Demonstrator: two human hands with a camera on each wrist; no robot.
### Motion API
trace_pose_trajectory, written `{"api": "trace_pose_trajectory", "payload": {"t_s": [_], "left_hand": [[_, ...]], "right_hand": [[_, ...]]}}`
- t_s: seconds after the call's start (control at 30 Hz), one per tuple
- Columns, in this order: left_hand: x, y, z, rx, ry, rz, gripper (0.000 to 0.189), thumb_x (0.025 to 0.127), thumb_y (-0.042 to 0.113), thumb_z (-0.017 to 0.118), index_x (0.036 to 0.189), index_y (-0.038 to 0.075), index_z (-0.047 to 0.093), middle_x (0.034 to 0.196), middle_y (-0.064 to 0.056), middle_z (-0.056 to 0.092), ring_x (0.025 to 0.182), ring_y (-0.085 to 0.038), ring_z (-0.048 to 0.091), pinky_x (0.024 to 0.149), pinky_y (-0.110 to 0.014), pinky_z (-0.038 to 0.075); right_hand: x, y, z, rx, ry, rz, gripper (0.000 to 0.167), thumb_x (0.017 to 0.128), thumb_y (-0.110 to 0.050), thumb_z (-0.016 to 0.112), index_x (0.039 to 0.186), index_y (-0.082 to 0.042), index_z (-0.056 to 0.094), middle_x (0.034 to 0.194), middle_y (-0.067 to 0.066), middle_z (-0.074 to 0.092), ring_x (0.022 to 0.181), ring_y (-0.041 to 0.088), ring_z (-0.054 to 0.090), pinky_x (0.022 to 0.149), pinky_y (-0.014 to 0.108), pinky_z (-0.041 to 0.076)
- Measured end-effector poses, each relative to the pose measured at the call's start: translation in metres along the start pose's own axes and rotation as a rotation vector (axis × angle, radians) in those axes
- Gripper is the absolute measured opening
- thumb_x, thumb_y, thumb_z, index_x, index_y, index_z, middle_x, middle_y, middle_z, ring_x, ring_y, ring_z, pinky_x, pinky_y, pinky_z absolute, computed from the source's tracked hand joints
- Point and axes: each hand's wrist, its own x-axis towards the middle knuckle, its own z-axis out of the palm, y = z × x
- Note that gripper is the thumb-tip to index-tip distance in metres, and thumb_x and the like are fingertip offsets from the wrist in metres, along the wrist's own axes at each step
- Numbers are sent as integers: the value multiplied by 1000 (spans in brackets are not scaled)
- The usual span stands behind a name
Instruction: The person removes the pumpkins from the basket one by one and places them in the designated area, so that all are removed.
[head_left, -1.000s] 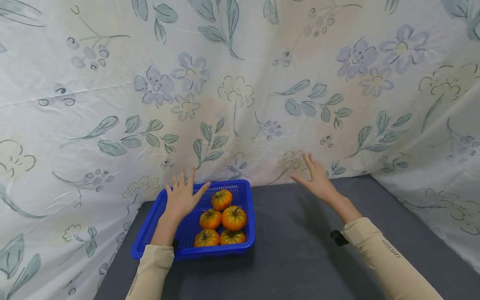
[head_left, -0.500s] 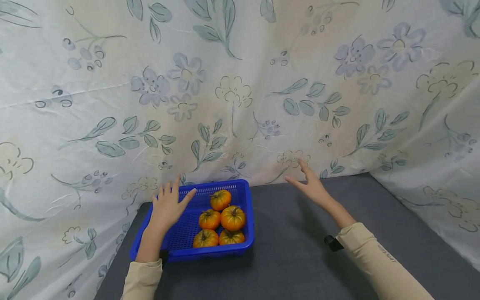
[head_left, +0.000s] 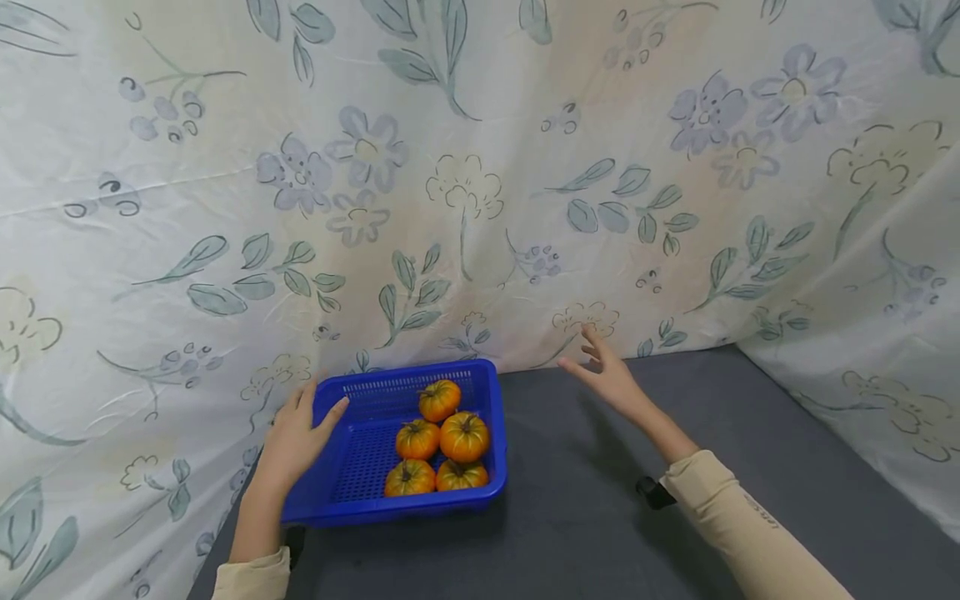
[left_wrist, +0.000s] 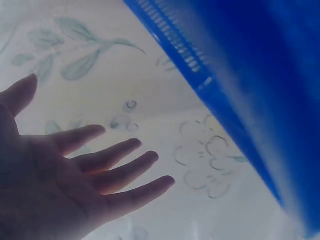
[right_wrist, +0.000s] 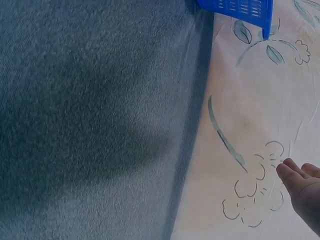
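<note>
My left hand (head_left: 291, 442) hovers at the left side of a blue plastic basket (head_left: 390, 506), overlapping its left rim in the head view. In the left wrist view its fingers (left_wrist: 122, 167) are spread and hold nothing, with the basket's slotted wall (left_wrist: 240, 135) off to the right. Several small orange pumpkins (head_left: 465, 437) sit in the right half of the basket. My right hand (head_left: 611, 379) is raised over the dark table to the right of the basket, fingers relaxed and nothing in them. Only part of this hand (right_wrist: 302, 187) shows in the right wrist view.
A dark grey cloth-like tabletop (head_left: 570, 517) lies under the basket and extends to the right. Behind it and along both sides hangs a pale curtain (head_left: 525, 208) printed with flowers and leaves. A black band (head_left: 656, 492) sits at the right wrist.
My left hand has moved left and down, from over the basket to its left side. My right hand has drifted slightly left and lower. The pumpkins stay where they were in the basket.
</note>
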Motion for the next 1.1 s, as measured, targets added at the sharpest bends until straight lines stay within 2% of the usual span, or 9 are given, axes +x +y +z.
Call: {"api": "trace_pose_trajectory", "payload": {"t_s": [0.27,0.47,0.8,1.1], "left_hand": [[-6,-24,-3,-81,-21,-53,89,100,55,42,153,-6,7,153,-40,13,140,-58,16,111,-70,18],[-4,-42,-3,-123,-35,-99,84,102,47,43,152,-11,8,153,-40,11,142,-57,13,115,-65,16],[-4,-66,5,-120,4,-142,76,101,37,48,147,-17,20,146,-44,24,137,-57,26,113,-63,25],[-7,-74,12,-141,55,-207,66,100,30,48,139,-21,33,133,-46,41,122,-57,44,102,-63,39]], "right_hand": [[-2,2,9,73,-27,1,94,90,-52,64,157,-32,1,165,7,11,146,39,29,109,59,36],[-3,0,19,122,-48,4,95,90,-50,66,157,-31,1,165,9,13,146,39,28,111,58,34],[-8,-7,38,147,-66,-17,94,88,-46,69,157,-30,8,163,7,20,145,35,33,112,53,36],[-15,-14,52,166,-100,-18,90,87,-42,72,157,-27,16,160,6,28,143,31,38,113,50,36]]}}
